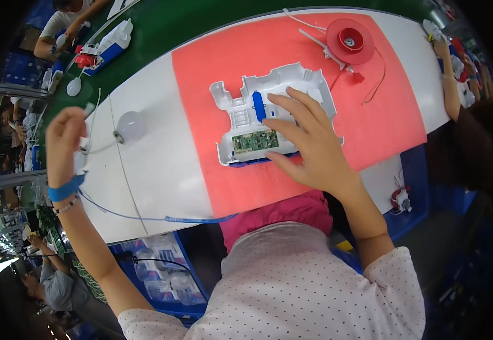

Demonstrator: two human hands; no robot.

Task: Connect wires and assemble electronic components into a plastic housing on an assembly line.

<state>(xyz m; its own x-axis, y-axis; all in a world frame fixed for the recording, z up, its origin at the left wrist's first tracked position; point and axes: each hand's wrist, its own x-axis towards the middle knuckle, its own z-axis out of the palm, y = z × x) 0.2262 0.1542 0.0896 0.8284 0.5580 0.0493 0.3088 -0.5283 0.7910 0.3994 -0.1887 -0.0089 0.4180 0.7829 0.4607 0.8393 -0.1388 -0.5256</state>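
A white plastic housing point(238, 105) lies with its inside facing up on a red mat. It holds a green circuit board point(256, 141) on its near side and a blue strip-like part point(259, 106) in the middle. My right hand point(314, 141) reaches over the housing, fingers spread, a fingertip close to the blue part; it grips nothing. Off to the left, my left hand point(67, 136) is raised with curled fingers beside a thin white cable point(93, 122) with a small pale end; what the fingers hold is unclear. A blue wrist strap point(66, 188) circles my left wrist.
A translucent bulb-shaped part point(131, 126) lies on the white table left of the mat point(192, 102). At the mat's far right sits a red fan wheel point(349, 41) with wires. The strap's blue cord point(195, 219) runs along the near edge. Beyond is a green conveyor point(150, 42).
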